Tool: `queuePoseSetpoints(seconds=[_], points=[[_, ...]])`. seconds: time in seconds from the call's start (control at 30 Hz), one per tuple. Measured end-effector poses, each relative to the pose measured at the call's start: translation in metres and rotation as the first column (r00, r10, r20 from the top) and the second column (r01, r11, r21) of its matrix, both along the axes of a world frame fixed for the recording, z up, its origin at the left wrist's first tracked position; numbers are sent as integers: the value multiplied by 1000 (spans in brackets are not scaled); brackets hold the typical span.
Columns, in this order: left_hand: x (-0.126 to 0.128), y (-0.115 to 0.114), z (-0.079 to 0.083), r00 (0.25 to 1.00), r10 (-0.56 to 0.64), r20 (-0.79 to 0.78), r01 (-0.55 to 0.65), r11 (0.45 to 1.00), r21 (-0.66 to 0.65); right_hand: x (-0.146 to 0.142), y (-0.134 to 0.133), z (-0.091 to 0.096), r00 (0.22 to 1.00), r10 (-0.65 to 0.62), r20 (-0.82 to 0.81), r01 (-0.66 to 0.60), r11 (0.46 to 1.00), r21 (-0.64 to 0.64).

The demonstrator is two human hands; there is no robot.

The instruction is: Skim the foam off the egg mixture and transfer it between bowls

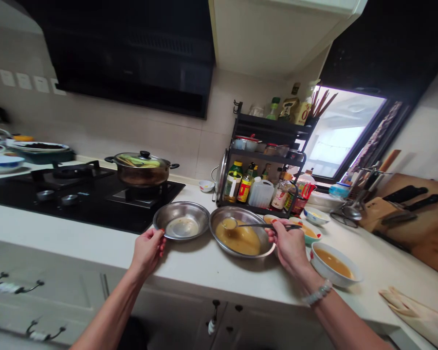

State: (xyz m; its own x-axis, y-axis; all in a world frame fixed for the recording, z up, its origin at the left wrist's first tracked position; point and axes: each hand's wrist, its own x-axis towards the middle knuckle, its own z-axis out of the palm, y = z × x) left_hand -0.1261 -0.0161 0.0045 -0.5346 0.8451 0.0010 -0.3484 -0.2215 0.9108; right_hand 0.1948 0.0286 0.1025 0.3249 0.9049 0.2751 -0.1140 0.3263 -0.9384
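Observation:
My left hand point(150, 249) pinches the near left rim of a steel bowl point(200, 221) that has a little cloudy liquid at its bottom. Just right of it stands a second steel bowl point(219, 214), part filled with brownish liquid point(241, 243). In my right hand point(286, 241) is the dark handle of a ladle point(230, 223); its round head is over the brown liquid, near the left side of that bowl. Whether the head touches the liquid is hard to tell. Beside my right hand sits a white bowl point(355, 274) with similar brown liquid.
Behind the bowls stands a black rack point(273, 158) with bottles and jars. A lidded pot point(142, 177) rests on the black hob point(91, 194) to the left. Smaller bowls, one green-rimmed point(316, 238), and a knife block point(375, 214) are on the right. A cloth point(419, 311) lies near the right edge.

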Motion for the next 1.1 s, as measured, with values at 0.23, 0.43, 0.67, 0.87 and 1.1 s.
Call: queuePoseSetpoints(seconds=[0.23, 0.43, 0.67, 0.87, 1.1], points=[[0, 1, 0, 1000, 1, -1, -1, 1000, 3, -30, 1, 25, 997, 78, 8, -79, 994, 79], [0, 2, -1, 1000, 7, 0, -7, 1000, 16, -75, 5, 16, 975, 136, 178, -151, 986, 77], [0, 2, 0, 1000, 20, 3, -20, 1000, 18, -84, -14, -4, 772, 129, 623, -408, 851, 329], [0, 1, -1, 1000, 10, 9, -10, 1000, 10, -35, -1, -9, 732, -125, 670, -304, 820, 485], [-1, 1, -1, 1000, 2, 24, -2, 1000, 10, -3, 4, -35, 782, -44, 622, -131, 964, 233]])
